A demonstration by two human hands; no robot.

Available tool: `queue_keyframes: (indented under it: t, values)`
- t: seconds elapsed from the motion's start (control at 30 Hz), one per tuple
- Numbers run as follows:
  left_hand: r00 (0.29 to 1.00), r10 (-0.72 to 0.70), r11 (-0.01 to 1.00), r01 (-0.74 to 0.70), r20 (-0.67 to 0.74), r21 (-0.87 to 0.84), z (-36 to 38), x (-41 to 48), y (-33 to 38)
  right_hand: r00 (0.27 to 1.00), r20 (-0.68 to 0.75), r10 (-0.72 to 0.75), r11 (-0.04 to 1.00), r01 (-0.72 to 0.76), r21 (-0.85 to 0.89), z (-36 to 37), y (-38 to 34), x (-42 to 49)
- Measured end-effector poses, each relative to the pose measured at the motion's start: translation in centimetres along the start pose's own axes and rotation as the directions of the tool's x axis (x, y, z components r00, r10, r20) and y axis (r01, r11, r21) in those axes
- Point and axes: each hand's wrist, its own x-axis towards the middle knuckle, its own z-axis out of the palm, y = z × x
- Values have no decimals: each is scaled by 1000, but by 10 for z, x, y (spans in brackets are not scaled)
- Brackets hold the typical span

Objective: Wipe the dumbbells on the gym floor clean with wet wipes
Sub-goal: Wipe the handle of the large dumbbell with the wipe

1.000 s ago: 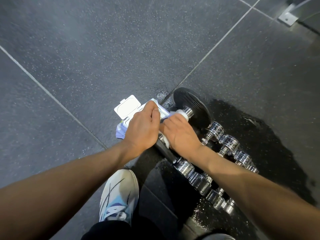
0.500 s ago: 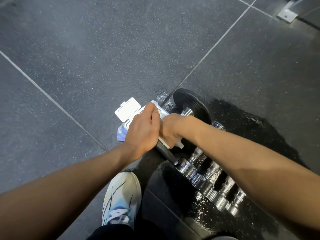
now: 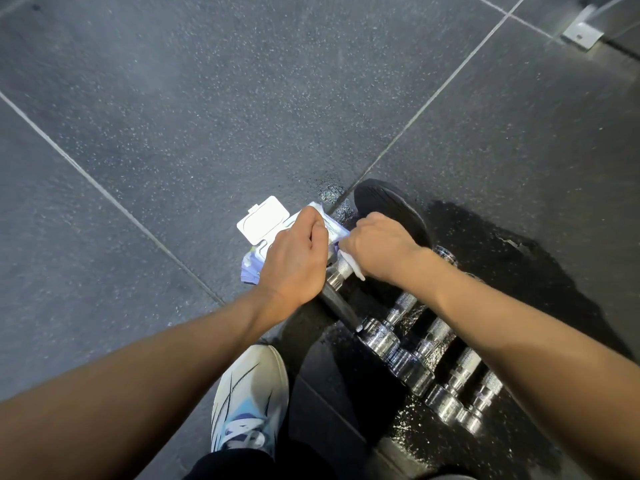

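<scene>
Dumbbell (image 3: 336,277) lies on the floor (image 3: 207,116), its bar (image 3: 346,263) slanting from near-left to far-right: right grip (image 3: 381,247) clenches a wipe (image 3: 356,270) round the bar, left grip (image 3: 298,261) clasps its nearer end.

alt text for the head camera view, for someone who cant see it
A right hand holds a white wipe on the handle of a black-plated dumbbell on a dark gym floor, the left hand curled beside it. An open wet wipes pack lies behind; chrome dumbbells sit on a wet patch.
</scene>
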Motion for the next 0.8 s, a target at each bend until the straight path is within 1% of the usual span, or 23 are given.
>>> queue_keyframes:
  t: [0.13, 0.17, 0.2, 0.23, 0.27, 0.3, 0.37, 0.43, 0.47, 0.5, 0.53, 0.57, 0.6, 0.63, 0.67, 0.7, 0.73, 0.8]
  values:
    - [1000, 3, 1000, -3, 0, -4, 0, 1, -1, 979, -202, 23, 995, -2, 101, 25, -2, -5]
    - [1000, 4, 1000, -4, -1, -6, 0, 1, -1, 951, -307, 35, 995, -3, 104, 29, -4, -7]
    - [1000, 4, 1000, -4, 0, -7, 1, 1, -2, 902, -427, 60, 993, -13, 114, 34, -6, -11]
    - [1000, 7, 1000, -7, -1, -8, 1, 1, -2, 854, -514, 81, 990, -11, 137, 41, -10, -16]
    - [1000, 15, 1000, -15, -3, -7, 1, 1, -2, 831, -547, 99, 984, -2, 175, 47, -14, -19]
    - [1000, 24, 1000, -24, -7, -4, 1, 2, -2, 827, -549, 123, 976, 0, 219, 53, -19, -23]
    - [999, 35, 999, -35, -10, -5, 1, 2, -2, 843, -517, 148, 942, 40, 334, 57, -29, -33]
    - [1000, 29, 1000, -29, -7, -10, 0, 2, -2, 862, -476, 175, 860, 101, 500, 57, -34, -44]
    - [1000, 26, 1000, -26, -7, -10, 0, 2, -2, 868, -457, 193, 791, 138, 596, 59, -34, -50]
    - [1000, 26, 1000, -26, -8, -10, 0, 1, -2, 875, -426, 229, 693, 161, 703, 61, -36, -58]
    - [1000, 29, 1000, -29, -9, -9, 0, 1, -1, 879, -388, 276, 563, 180, 807, 63, -38, -66]
    - [1000, 25, 1000, -25, -10, -7, 0, 1, -1, 885, -346, 313, 407, 204, 890, 63, -42, -73]
    - [1000, 21, 1000, -21, -9, -5, 0, 1, -1, 892, -295, 342, 219, 230, 948, 61, -47, -80]
    - [1000, 18, 1000, -18, -7, -6, 0, 1, -1, 900, -231, 370, 45, 231, 972, 57, -53, -87]
    - [1000, 19, 1000, -19, -6, -7, 0, 1, -1, 907, -162, 389, -86, 211, 974, 51, -57, -94]
    - [1000, 23, 1000, -23, -5, -7, 0, 1, -2, 917, -97, 387, -163, 172, 972, 45, -60, -101]
    - [1000, 30, 1000, -30, -6, -5, 0, 1, -2, 931, -50, 363, -205, 132, 970, 39, -63, -107]
    - [999, 41, 999, -41, -8, -5, 1, 1, -4, 941, -12, 337, -242, 99, 965, 33, -65, -117]
